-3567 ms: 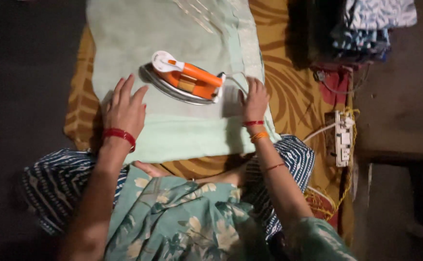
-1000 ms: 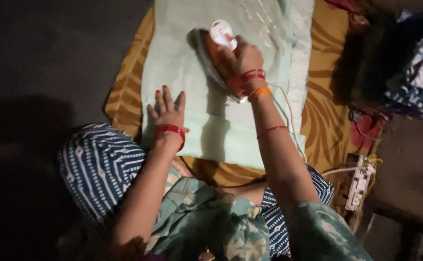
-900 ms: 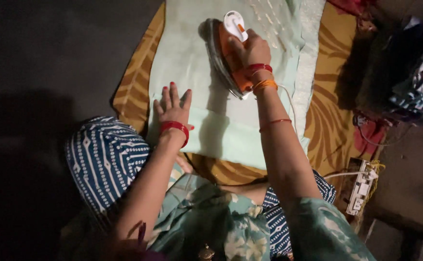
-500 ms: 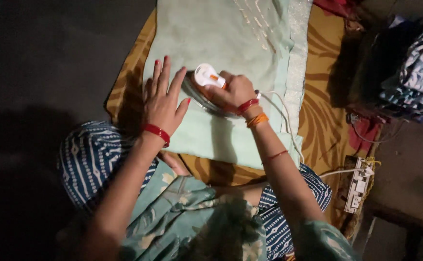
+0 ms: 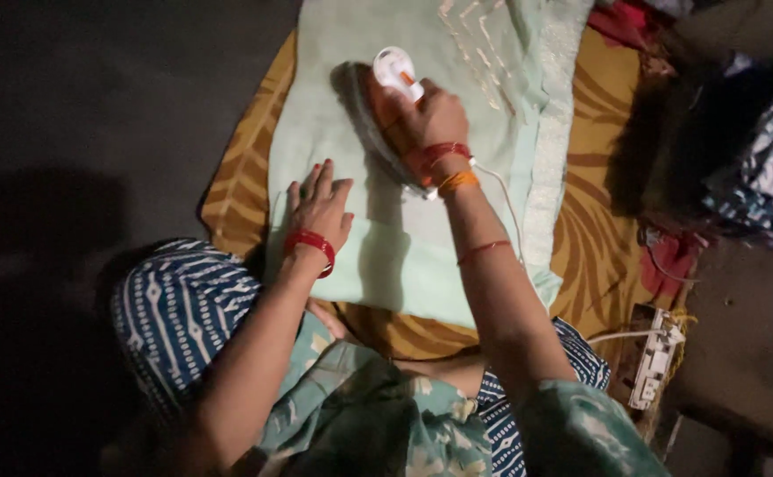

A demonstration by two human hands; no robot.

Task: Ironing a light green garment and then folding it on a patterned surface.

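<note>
The right hand (image 5: 435,115) is closed around the handle of the orange-and-white electric iron (image 5: 386,106), which sits soleplate-down on the upper middle of the pale green cloth (image 5: 404,238). The left hand (image 5: 318,208) lies flat on that cloth's lower left part, fingers spread, pinning it. The cloth covers a mustard patterned mat (image 5: 598,230). A white power strip (image 5: 651,362) lies off the cloth's lower right corner. Pressing looks mid-stroke; further passes call for keeping the fabric taut.
</note>
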